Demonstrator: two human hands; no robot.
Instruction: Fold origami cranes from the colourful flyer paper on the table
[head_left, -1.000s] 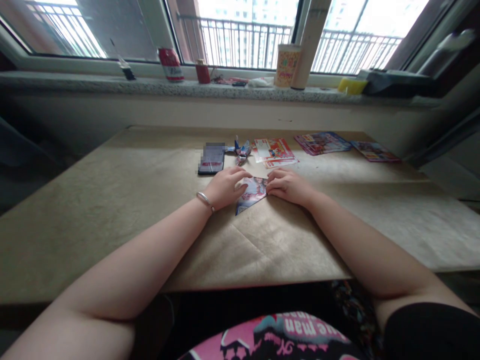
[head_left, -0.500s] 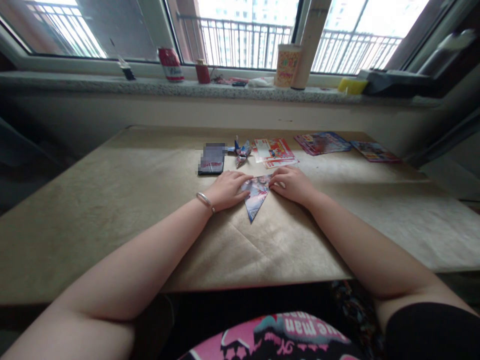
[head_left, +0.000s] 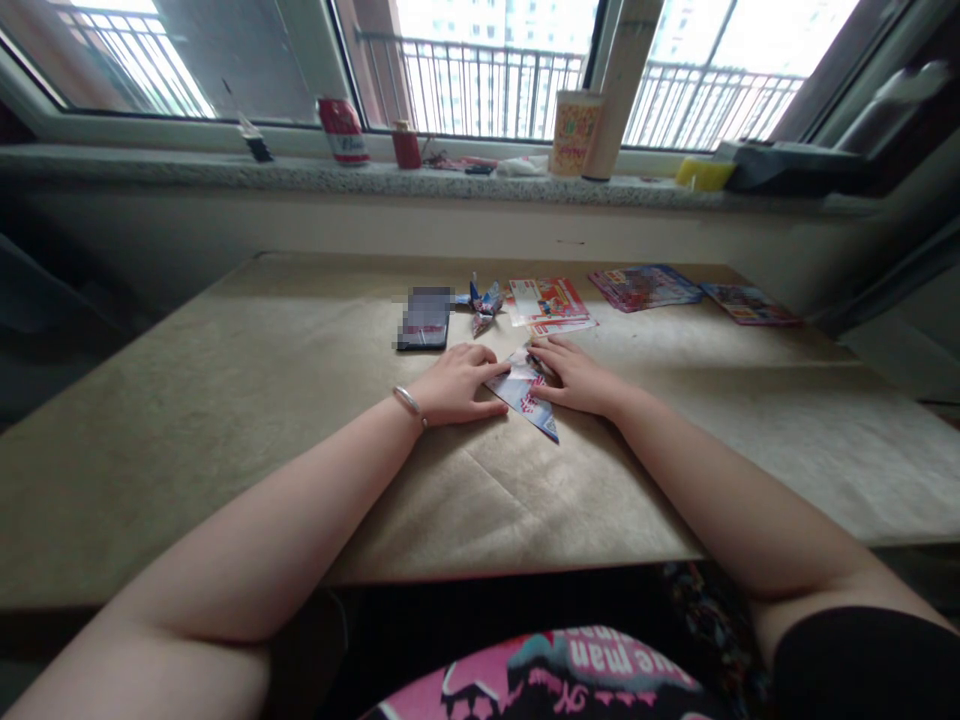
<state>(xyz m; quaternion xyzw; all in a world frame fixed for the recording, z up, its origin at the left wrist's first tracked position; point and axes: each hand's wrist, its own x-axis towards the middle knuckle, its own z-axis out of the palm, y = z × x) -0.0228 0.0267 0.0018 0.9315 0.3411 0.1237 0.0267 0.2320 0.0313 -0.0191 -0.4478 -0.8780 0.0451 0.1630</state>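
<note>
A folded sheet of printed paper (head_left: 523, 385), shaped like a triangle, lies on the table with one sharp corner pointing toward me at the lower right. My left hand (head_left: 459, 385), a silver bangle at its wrist, rests at the paper's left corner. Its fingertips touch the paper, while the thumb is spread out on the tabletop. From the right, my right hand (head_left: 574, 377) grips the paper with fingers at the top edge and thumb lower on the printed face. Part of the paper is hidden under those fingers.
Behind the hands lie a dark phone (head_left: 424, 318), a folded paper crane (head_left: 484, 303), red printed sheets (head_left: 555, 303) and a stack of colourful sheets (head_left: 646, 287). Another small stack (head_left: 752, 303) sits farther right. A can (head_left: 343, 130) and a patterned cup (head_left: 576, 132) stand on the windowsill.
The folded paper has turned, its near point swinging right. My left thumb has come off the paper onto the table. My right hand has shifted left, over more of the paper.
</note>
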